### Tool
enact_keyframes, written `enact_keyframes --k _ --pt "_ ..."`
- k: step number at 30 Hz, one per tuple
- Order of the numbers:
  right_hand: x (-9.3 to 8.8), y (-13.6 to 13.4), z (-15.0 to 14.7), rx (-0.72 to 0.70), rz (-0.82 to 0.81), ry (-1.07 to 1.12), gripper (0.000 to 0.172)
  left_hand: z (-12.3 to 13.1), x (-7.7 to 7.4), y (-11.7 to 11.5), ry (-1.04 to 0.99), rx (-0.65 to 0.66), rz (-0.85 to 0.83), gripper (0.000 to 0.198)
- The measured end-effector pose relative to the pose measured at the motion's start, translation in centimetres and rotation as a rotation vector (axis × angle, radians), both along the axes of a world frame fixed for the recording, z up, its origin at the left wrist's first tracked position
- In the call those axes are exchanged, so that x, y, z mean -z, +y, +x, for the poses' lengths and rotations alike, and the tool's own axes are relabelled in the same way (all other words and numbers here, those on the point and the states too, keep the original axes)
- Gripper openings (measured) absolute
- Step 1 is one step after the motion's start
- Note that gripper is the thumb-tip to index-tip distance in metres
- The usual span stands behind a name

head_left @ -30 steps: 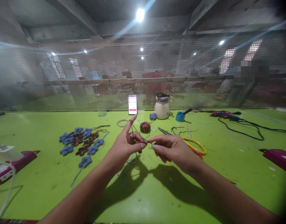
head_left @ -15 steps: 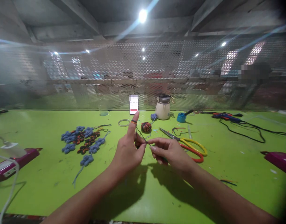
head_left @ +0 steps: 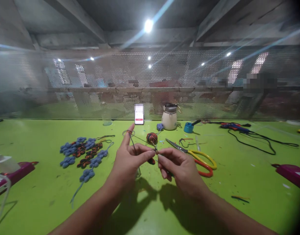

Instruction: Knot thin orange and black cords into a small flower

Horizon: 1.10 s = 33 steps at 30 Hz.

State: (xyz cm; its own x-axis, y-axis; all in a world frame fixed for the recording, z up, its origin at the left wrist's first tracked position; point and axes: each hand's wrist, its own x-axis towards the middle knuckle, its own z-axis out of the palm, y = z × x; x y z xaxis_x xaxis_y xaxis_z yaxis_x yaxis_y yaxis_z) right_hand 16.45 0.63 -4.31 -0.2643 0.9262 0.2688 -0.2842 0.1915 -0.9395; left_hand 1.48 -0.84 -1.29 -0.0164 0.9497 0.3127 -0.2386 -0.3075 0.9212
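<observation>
My left hand (head_left: 127,160) holds its index finger raised, with dark multicoloured yarn (head_left: 132,141) looped round it. Its thumb and another finger pinch a small dark crocheted piece (head_left: 152,161), which hangs partly hidden under the fingertips. Close against it, my right hand (head_left: 179,166) is closed round a thin crochet hook (head_left: 154,145), whose pale tip shows at the pinch; most of the shaft is hidden in the fingers. Just beyond the hands sits a ball of dark, red and orange yarn (head_left: 152,137).
Crocheted flowers (head_left: 86,175) in blue and dark-orange lie at left. Scissors (head_left: 201,160) with yellow and red handles rest beside my right hand. Farther back stand a phone (head_left: 139,114), a pale jar (head_left: 169,120) and a blue pot (head_left: 188,127). Purple power strips (head_left: 290,173) flank the table.
My left index finger has swung left and away from the pinch, spreading the yarn. The dark crocheted piece and a pale hook tip now show between the hands. The view has shifted slightly.
</observation>
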Motion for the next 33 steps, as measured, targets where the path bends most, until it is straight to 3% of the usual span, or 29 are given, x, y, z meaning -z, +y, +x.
enact_keyframes --k 3,9,16,19,21,28,33 --pt "-0.2 -0.3 0.1 0.086 0.121 -0.085 0.014 -0.3 -0.1 0.3 -0.125 0.109 -0.087 0.107" --pt "-0.8 -0.3 0.7 0.171 0.312 -0.273 0.011 -0.7 -0.5 0.2 -0.095 0.121 -0.088 0.106" --pt "-0.7 0.0 0.6 0.035 0.117 -0.19 0.015 -0.8 -0.5 0.6 -0.08 0.14 -0.096 0.093" --pt "-0.7 0.2 0.8 0.027 0.132 -0.216 0.014 -0.8 -0.4 0.6 -0.093 0.151 -0.096 0.094" --pt "-0.7 0.3 1.0 0.066 0.224 -0.277 0.012 -0.9 -0.4 0.6 -0.119 0.164 -0.108 0.094" --pt "-1.5 0.6 2.1 0.276 0.773 -0.511 0.01 -1.2 -0.9 0.4 -0.19 0.209 -0.145 0.094" --pt "-1.8 0.9 2.6 0.313 0.934 -0.549 0.014 -1.4 -0.9 0.2 -0.205 0.266 -0.156 0.09"
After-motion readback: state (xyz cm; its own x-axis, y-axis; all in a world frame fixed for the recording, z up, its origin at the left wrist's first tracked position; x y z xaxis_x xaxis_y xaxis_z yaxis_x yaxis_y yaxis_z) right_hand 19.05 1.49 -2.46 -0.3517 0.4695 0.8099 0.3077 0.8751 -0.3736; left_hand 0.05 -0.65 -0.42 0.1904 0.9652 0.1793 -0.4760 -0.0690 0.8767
